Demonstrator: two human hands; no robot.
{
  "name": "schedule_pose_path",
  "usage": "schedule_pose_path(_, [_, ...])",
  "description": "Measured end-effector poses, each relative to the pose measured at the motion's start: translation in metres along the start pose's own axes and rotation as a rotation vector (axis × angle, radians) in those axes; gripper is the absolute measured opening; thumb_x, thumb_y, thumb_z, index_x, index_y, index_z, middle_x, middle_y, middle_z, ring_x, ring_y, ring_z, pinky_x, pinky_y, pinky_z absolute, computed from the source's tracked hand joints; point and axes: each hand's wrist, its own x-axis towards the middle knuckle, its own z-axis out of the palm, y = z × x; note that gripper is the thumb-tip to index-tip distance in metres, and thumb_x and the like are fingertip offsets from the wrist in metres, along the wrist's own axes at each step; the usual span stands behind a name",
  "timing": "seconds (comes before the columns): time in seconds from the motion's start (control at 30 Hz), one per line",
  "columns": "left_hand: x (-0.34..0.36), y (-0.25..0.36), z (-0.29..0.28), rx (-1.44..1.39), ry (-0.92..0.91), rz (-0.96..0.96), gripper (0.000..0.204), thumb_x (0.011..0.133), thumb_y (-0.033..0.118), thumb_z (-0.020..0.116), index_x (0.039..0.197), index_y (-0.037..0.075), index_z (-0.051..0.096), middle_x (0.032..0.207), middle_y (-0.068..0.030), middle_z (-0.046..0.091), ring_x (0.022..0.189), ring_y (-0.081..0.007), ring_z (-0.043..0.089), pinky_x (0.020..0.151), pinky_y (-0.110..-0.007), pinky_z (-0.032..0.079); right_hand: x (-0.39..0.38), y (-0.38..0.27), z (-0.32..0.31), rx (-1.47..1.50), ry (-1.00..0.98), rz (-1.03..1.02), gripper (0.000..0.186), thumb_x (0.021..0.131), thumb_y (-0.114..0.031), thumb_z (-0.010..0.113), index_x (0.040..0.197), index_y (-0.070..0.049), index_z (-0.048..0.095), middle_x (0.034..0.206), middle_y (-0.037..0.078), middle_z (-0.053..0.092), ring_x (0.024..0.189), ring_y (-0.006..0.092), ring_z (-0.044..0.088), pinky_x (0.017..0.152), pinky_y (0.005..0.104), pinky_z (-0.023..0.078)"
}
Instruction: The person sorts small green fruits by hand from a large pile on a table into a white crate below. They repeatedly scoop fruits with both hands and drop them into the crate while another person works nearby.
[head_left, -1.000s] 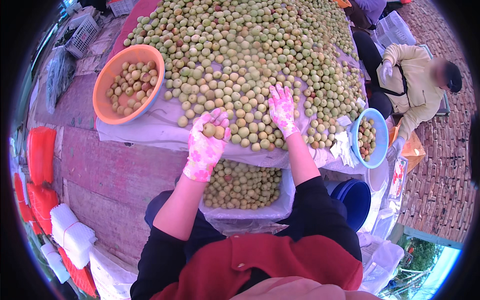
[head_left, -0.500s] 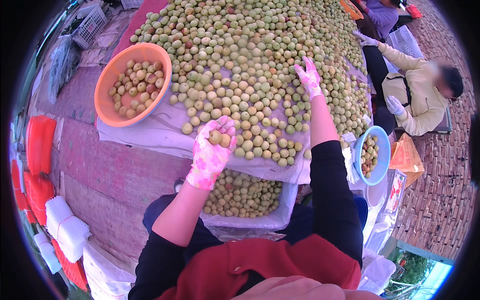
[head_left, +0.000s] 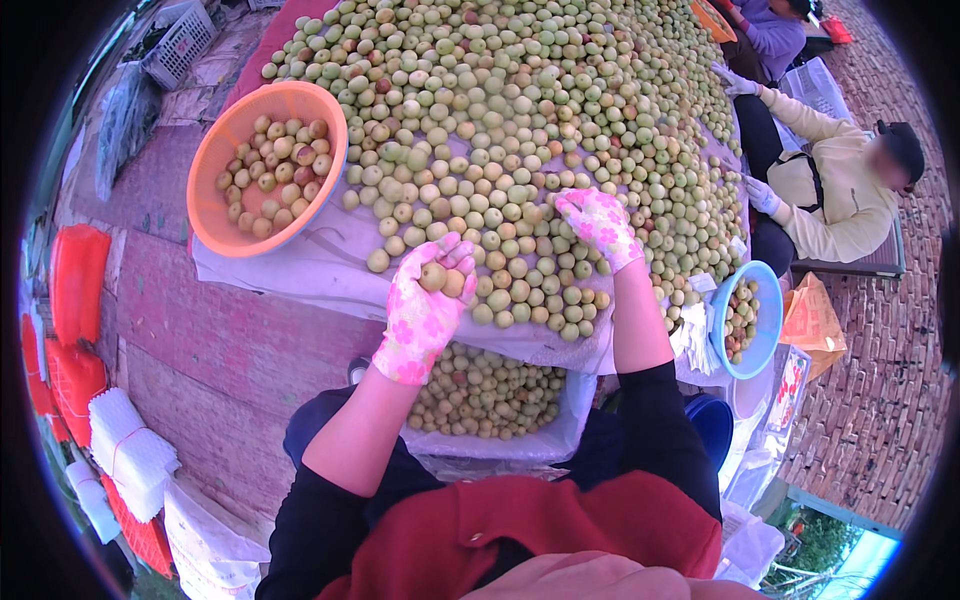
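Note:
A wide spread of small round yellow-green fruits [head_left: 480, 95], some blushed red, covers the cloth-topped table. My left hand [head_left: 420, 315], in a white glove with pink flowers, is cupped palm up at the table's near edge. Two fruits [head_left: 443, 280] show in its curled fingers. In a matching glove, my right hand [head_left: 602, 225] is palm down on the near part of the spread. Its fingers bend down among the fruits, and whatever they grip is hidden beneath. Below the table edge, between my knees, stands a lined crate [head_left: 572, 415] full of the same fruits.
An orange basin [head_left: 205, 180] partly filled with fruits sits at the table's left edge. On the right is a blue basin [head_left: 772, 320] with fruits. A gloved co-worker [head_left: 840, 190] sits at the right side, another person [head_left: 775, 40] beyond. Red bundles [head_left: 80, 285] stand far left.
My right hand has drawn back toward me and left, from stretched-out fingers to bent ones over the fruits. My left hand keeps its two fruits. The co-worker's nearer hand has moved away from me.

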Motion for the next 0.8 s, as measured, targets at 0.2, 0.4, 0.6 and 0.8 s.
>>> schedule_pose_path(0.2, [-0.001, 0.000, -0.001, 0.018, -0.006, 0.021, 0.036, 0.095, 0.025, 0.049, 0.124, 0.004, 0.057, 0.125, -0.0092, 0.059, 0.118, -0.0224, 0.054, 0.090, -0.037, 0.047, 0.090, 0.012, 0.016, -0.061, 0.064, 0.117, 0.031, 0.083, -0.022, 0.064, 0.113, -0.014, 0.062, 0.109, 0.012, 0.065, 0.102, 0.0319, 0.062, 0.084, 0.0433, 0.050])
schedule_pose_path(0.4, [-0.004, 0.000, 0.009, 0.003, 0.039, 0.018, 0.036, 0.095, 0.025, 0.049, 0.124, 0.005, 0.057, 0.123, -0.0094, 0.060, 0.117, -0.0223, 0.055, 0.090, -0.037, 0.047, 0.098, 0.026, 0.020, 0.047, -0.112, 0.316, 0.034, 0.078, -0.031, 0.064, 0.105, -0.010, 0.061, 0.102, 0.014, 0.066, 0.098, 0.0312, 0.063, 0.084, 0.0429, 0.050])
schedule_pose_path(0.6, [-0.003, -0.001, 0.013, 0.010, 0.057, 0.014, 0.035, 0.096, 0.025, 0.049, 0.123, 0.004, 0.057, 0.120, -0.0094, 0.060, 0.114, -0.0225, 0.056, 0.091, -0.038, 0.047, 0.112, 0.058, 0.032, 0.364, 0.248, 0.346, 0.030, 0.086, -0.022, 0.059, 0.110, -0.005, 0.062, 0.100, 0.020, 0.065, 0.099, 0.0360, 0.062, 0.088, 0.0467, 0.047])
schedule_pose_path(0.8, [0.002, 0.000, 0.009, -0.026, -0.002, 0.020, 0.035, 0.096, 0.024, 0.048, 0.122, 0.003, 0.057, 0.119, -0.0105, 0.060, 0.112, -0.0239, 0.056, 0.093, -0.039, 0.047, 0.099, 0.021, 0.026, 0.124, -0.128, 0.093, 0.031, 0.087, -0.022, 0.059, 0.112, -0.006, 0.061, 0.104, 0.020, 0.064, 0.101, 0.0360, 0.061, 0.090, 0.0461, 0.047])
